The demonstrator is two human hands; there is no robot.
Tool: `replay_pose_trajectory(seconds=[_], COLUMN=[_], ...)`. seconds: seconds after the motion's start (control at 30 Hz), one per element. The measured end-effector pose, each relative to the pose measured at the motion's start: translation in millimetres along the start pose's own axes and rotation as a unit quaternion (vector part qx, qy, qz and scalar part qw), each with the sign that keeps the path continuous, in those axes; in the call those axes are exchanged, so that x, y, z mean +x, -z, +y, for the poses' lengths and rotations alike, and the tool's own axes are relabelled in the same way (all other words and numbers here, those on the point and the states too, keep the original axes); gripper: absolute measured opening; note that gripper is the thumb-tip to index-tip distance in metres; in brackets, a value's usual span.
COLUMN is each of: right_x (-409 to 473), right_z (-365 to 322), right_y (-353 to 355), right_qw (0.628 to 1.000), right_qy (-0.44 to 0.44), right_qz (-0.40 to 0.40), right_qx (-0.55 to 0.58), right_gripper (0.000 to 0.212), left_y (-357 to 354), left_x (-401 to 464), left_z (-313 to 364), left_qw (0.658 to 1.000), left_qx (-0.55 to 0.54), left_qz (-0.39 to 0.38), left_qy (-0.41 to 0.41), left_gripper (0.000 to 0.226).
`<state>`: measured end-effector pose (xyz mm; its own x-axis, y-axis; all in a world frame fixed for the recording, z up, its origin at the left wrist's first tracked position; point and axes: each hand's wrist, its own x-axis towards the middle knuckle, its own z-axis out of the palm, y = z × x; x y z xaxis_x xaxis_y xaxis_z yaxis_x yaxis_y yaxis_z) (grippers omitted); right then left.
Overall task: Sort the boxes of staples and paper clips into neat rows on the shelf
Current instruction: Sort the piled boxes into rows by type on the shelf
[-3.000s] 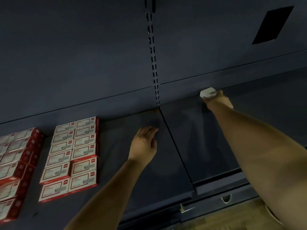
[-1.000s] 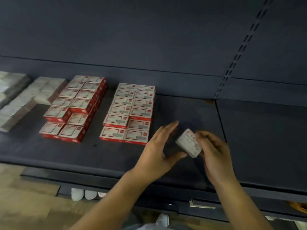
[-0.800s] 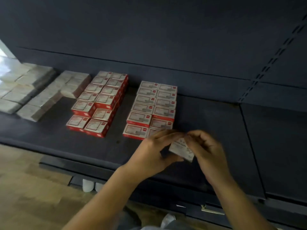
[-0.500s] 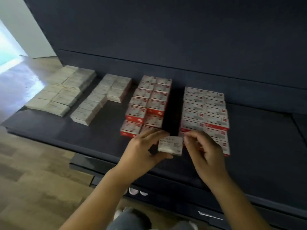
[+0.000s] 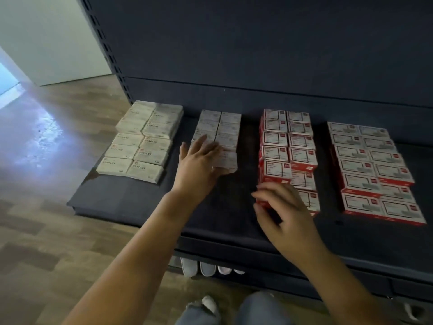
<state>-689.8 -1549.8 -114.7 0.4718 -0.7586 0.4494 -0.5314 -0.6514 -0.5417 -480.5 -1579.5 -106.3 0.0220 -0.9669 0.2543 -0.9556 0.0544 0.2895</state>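
The left hand (image 5: pixel 199 165) presses flat on the front box of the pale block (image 5: pixel 216 137), mid-frame on the shelf (image 5: pixel 131 202); whether its fingers grip it cannot be told. The right hand (image 5: pixel 284 214) hovers empty, fingers loosely spread. Likely next: nudge that box flush.

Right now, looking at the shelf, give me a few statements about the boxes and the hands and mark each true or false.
1. Four groups of boxes lie on the shelf. True.
2. The left hand rests on the second white group. True.
3. The STAPLES boxes sit at the far right. False: they are at the far left.
4. The right hand holds a red box. False: it is empty, fingers loosely curled in front of the left red group.
5. The right red group is untouched. True.
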Motion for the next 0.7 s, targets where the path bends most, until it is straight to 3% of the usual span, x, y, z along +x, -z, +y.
replay_pose_trajectory(seconds=[0.1, 0.27, 0.47, 0.6, 0.7], right_x=[7, 20, 25, 24, 25], right_z=[1, 3, 12, 16, 16], right_y=[-2, -4, -1, 0, -3], right_qw=[1.0, 1.0, 1.0, 0.999, 0.999], right_qy=[-0.004, 0.006, 0.028, 0.032, 0.027], right_qz=[-0.001, -0.008, -0.014, -0.015, -0.013], right_qx=[-0.006, -0.003, -0.004, -0.007, -0.014], right_gripper=[0.028, 0.027, 0.026, 0.026, 0.026], left_y=[-13, -20, -20, -28, -23], left_x=[11, 17, 18, 23, 26], left_z=[-2, 7, 5, -3, -4], left_qw=[0.999, 0.996, 0.982, 0.992, 0.991], left_qx=[0.009, -0.085, -0.148, -0.065, -0.068], left_qz=[-0.031, 0.005, 0.001, 0.012, 0.001], left_qy=[-0.003, -0.011, -0.117, -0.11, -0.117], left_gripper=[0.041, 0.028, 0.023, 0.02, 0.02])
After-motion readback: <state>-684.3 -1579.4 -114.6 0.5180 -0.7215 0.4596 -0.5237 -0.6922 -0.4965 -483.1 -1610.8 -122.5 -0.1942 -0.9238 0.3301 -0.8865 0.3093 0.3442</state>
